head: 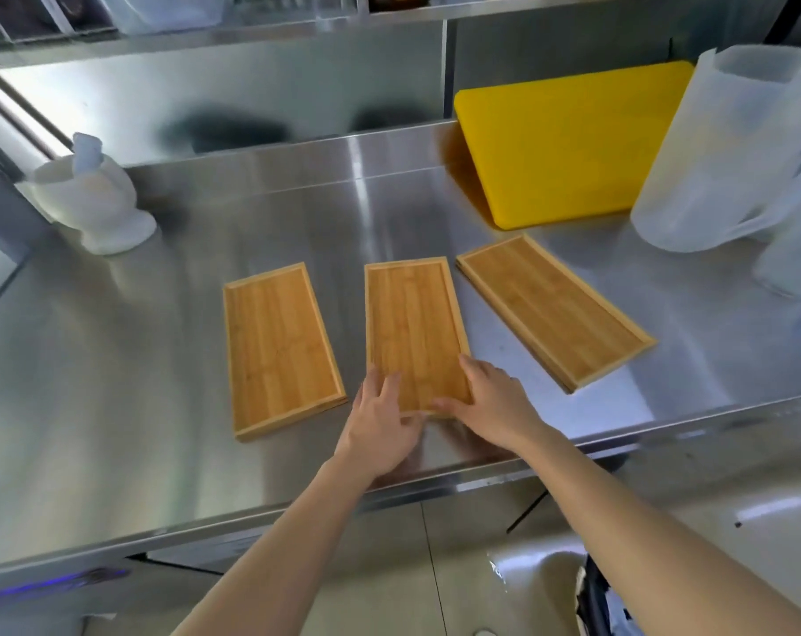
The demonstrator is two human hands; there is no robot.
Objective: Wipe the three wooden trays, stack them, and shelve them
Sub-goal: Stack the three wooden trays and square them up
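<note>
Three flat wooden trays lie side by side on a steel counter [114, 360]. The left tray [279, 346] and the right tray [554, 309] lie untouched, the right one angled. Both my hands are on the near end of the middle tray [412, 323]. My left hand [382, 429] grips its near left corner with fingers on the tray's floor. My right hand [490, 406] holds the near right corner, thumb along the front rim. No cloth is in view.
A yellow cutting board [568, 140] leans against the back wall at the right. Translucent plastic pitchers [729, 144] stand at the far right. A white mortar with pestle [91, 199] sits at the back left. A steel shelf [252, 34] runs overhead.
</note>
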